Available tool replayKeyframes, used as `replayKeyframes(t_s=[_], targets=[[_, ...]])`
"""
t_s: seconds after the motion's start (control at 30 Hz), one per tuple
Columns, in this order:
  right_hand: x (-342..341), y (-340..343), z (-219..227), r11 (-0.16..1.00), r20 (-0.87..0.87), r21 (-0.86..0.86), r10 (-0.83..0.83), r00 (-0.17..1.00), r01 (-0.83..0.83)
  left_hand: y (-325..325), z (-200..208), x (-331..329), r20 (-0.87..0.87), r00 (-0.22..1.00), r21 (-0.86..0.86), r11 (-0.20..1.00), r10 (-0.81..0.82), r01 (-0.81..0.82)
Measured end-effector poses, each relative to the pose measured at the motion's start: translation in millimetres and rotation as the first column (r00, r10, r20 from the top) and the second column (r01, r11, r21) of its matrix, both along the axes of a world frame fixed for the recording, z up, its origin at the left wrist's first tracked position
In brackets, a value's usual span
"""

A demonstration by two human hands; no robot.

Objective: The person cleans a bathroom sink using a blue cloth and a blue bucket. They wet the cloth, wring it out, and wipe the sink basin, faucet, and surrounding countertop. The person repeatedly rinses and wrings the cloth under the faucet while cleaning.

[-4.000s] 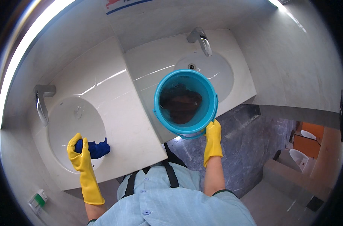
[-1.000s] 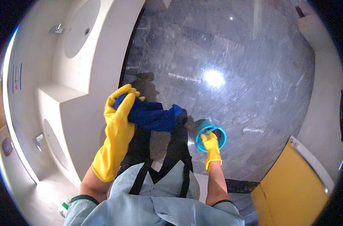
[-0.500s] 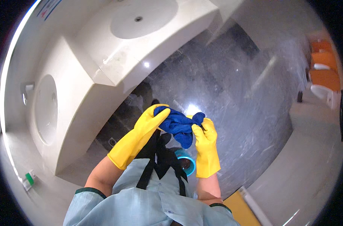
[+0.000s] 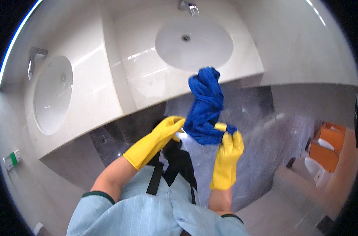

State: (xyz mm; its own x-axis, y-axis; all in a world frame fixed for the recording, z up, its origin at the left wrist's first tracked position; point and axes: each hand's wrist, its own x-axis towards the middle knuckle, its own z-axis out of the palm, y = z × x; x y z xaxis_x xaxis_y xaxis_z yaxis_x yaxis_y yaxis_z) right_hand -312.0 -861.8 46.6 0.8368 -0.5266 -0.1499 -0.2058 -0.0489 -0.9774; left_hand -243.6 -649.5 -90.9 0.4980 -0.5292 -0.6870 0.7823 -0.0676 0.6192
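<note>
A blue cloth (image 4: 205, 110) hangs loosely in mid-air, its far end reaching up over the front edge of the counter near the sink. In a yellow rubber glove, my right hand (image 4: 228, 155) pinches one corner of it between thumb and fingers. My left hand (image 4: 163, 131), gloved the same way, is just left of the cloth's near end. Its fingers are apart, and the cloth looks free of them. The round sink (image 4: 194, 49) lies beyond the cloth, set into a pale counter (image 4: 145, 84).
A second sink (image 4: 53, 94) is set in the counter at the left. Chrome taps (image 4: 37, 59) stand by the sinks. Below is a grey marble floor (image 4: 251, 165). Orange partitions (image 4: 322, 155) and a white urinal (image 4: 314, 170) are at the far right.
The bunched cloth has come loose and swung forward toward the sink. My left hand has let go of it. The view has turned toward the counter, and the blue bucket is out of sight.
</note>
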Motion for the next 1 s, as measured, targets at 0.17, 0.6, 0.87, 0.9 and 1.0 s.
replayKeyframes(t_s=[0.17,0.6,0.87,0.9,1.0], targets=[[33,-23,44,0.917,0.390,0.150,0.288,0.875,-0.369,-36,3,29,-0.481,0.844,-0.133,0.932,0.236,-0.337],[89,-101,-1,0.756,-0.068,-0.135,0.638,0.767,-0.640,-108,82,30,0.061,0.846,-0.300,0.818,0.530,-0.491],[110,-92,-19,0.642,-0.076,-0.399,0.689,0.721,-0.655,-96,107,21,0.411,0.774,-0.258,0.876,0.481,-0.408],[113,-93,-11,0.592,-0.060,-0.510,0.699,0.712,-0.624,-85,113,20,0.485,0.781,-0.074,0.908,0.394,-0.412],[130,-100,15,0.455,-0.027,-0.748,0.706,0.707,-0.483,-64,129,14,0.648,0.751,0.349,0.826,0.128,-0.442]])
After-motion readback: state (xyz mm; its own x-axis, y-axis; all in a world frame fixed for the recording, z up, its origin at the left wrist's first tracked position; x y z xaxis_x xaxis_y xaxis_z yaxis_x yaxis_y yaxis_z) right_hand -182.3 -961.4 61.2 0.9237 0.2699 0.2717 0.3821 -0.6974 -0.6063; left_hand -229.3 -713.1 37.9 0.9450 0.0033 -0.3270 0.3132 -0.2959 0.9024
